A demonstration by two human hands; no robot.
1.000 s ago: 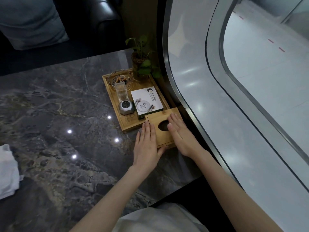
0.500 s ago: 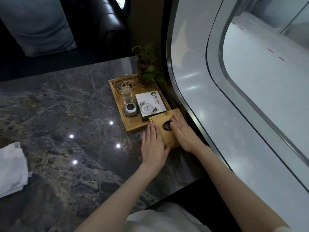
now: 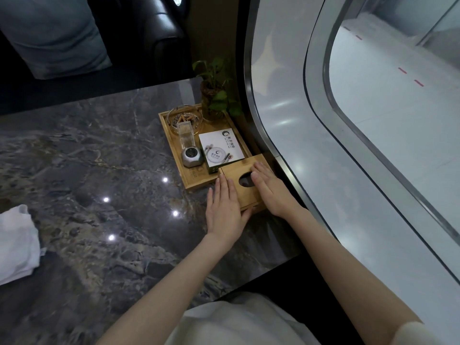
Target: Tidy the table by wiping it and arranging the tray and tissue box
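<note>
Centre frame, the tissue box (image 3: 245, 181) abuts the tray (image 3: 193, 181) at the table (image 3: 99, 158) edge. Left hand (image 3: 224, 207) and right hand (image 3: 270, 189) press flat, no closed grip. Risk: further pushing shifts the tray, toppling the ashtray (image 3: 185, 118).

Single head-worn view, looking steeply down and forward, close over the table (image 3: 99, 170), wide-angle

Black leather sofa (image 3: 154, 33) behind, curved glass wall (image 3: 361, 120) at right
</note>
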